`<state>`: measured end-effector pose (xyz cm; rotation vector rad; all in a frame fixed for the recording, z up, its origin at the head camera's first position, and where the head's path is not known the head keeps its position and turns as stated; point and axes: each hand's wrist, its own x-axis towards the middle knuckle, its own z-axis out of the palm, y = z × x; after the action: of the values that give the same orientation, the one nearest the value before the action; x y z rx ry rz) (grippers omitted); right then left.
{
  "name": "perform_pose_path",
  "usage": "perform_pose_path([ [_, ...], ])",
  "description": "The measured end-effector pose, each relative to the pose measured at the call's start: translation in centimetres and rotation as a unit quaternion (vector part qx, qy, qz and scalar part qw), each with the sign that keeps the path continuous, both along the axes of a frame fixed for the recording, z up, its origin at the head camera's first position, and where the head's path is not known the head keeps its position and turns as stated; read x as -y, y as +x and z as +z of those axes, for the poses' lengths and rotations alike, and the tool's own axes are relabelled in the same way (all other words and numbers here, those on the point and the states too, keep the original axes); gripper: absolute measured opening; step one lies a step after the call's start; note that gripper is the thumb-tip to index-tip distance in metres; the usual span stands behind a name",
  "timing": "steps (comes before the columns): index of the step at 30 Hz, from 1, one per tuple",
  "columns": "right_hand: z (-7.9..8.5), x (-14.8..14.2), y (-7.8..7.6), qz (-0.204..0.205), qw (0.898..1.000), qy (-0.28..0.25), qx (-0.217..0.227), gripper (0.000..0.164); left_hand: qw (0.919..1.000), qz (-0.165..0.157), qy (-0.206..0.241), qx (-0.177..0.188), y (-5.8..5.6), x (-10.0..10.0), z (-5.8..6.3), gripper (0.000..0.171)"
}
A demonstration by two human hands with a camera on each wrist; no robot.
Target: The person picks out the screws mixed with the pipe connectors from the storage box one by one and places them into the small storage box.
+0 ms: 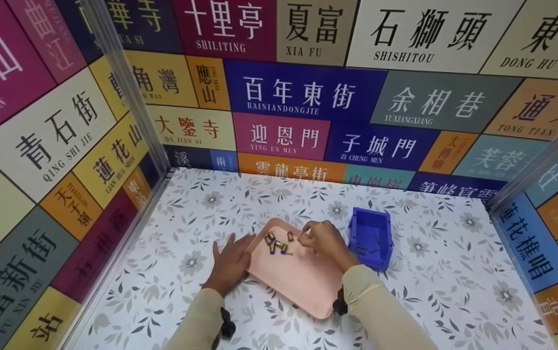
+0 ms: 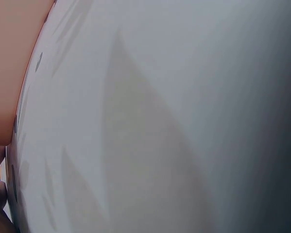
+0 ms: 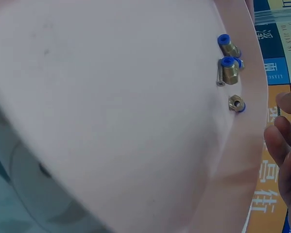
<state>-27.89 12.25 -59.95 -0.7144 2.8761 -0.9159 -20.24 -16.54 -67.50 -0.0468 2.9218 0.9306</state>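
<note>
A pink tray [image 1: 293,277] lies slantwise on the table. Toward its far end sit several brass pneumatic fittings [image 3: 230,75] with blue collars, and beside them a loose screw [image 3: 220,75]. My right hand [image 1: 325,240] is over the tray's right side, pinching a small screw [image 3: 279,110] between thumb and fingertips. Along the tray's left edge rests my left hand [image 1: 230,260], fingers extended and touching the rim. The left wrist view catches only a bit of that hand and the tray's side.
A blue bin [image 1: 389,250] stands right of the tray with several screws [image 1: 366,251] inside. The table [image 1: 454,282] has a floral cover. Walls with coloured sign panels [image 1: 303,92] and metal corner posts [image 1: 138,97] enclose it at the back and sides.
</note>
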Motion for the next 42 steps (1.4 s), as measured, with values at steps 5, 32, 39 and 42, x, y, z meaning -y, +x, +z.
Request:
perform_pose_path([
  [5, 0.5, -1.1, 0.0, -0.005, 1.0, -0.001, -0.002, 0.026, 1.0, 0.004, 0.002, 0.005, 0.0, 0.0, 0.1, 0.052],
  [32, 4.1, -11.2, -0.7, -0.095, 0.995, -0.036, 0.004, 0.033, 1.0, 0.003, 0.001, 0.006, 0.3, -0.1, 0.5, 0.05],
  [39, 4.4, -13.5, -0.8, -0.109, 0.994, -0.008, -0.003, 0.036, 1.0, -0.002, -0.007, -0.004, 0.2, 0.0, 0.2, 0.05],
  [42, 4.5, -14.4, -0.9, -0.11, 0.994, 0.004, -0.008, 0.035, 1.0, -0.004, -0.003, -0.006, 0.2, 0.0, 0.2, 0.05],
])
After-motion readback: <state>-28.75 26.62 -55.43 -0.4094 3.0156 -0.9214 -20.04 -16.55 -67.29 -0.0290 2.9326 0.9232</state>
